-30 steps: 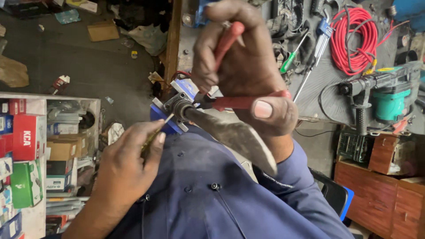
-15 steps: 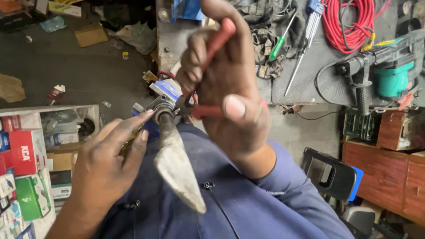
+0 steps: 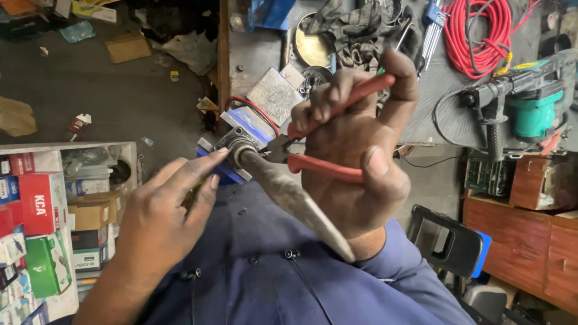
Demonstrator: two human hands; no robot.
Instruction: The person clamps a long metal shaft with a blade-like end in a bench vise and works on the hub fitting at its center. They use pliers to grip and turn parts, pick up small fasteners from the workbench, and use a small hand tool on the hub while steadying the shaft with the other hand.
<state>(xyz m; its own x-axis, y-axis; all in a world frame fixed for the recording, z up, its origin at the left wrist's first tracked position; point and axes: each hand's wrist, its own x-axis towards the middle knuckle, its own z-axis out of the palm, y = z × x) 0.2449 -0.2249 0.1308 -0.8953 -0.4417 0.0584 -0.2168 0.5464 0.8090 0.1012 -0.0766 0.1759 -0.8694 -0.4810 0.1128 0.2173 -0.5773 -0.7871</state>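
Your right hand (image 3: 355,162) is wrapped around a pair of red-handled pliers (image 3: 328,135), fingers closed on both handles, with the thumb pressing the lower handle and the other fingers curled over the upper one. The pliers' dark nose sits against the round metal part (image 3: 236,144), which rests in a blue-jawed vise (image 3: 241,129) right in front of your chest. A long, dull grey blade-shaped piece (image 3: 301,204) runs from that part down toward your blue shirt, crossing in front of your right wrist. Your left hand (image 3: 165,210) is open, fingers spread and nearly straight, with the index fingertip touching the left edge of the metal part; it grips nothing. Beyond the vise, the table (image 3: 445,96) carries a coil of red cable (image 3: 475,33) and a green power drill (image 3: 530,102), both well apart from your hands. Shelves of boxes (image 3: 42,222) stand to your left.
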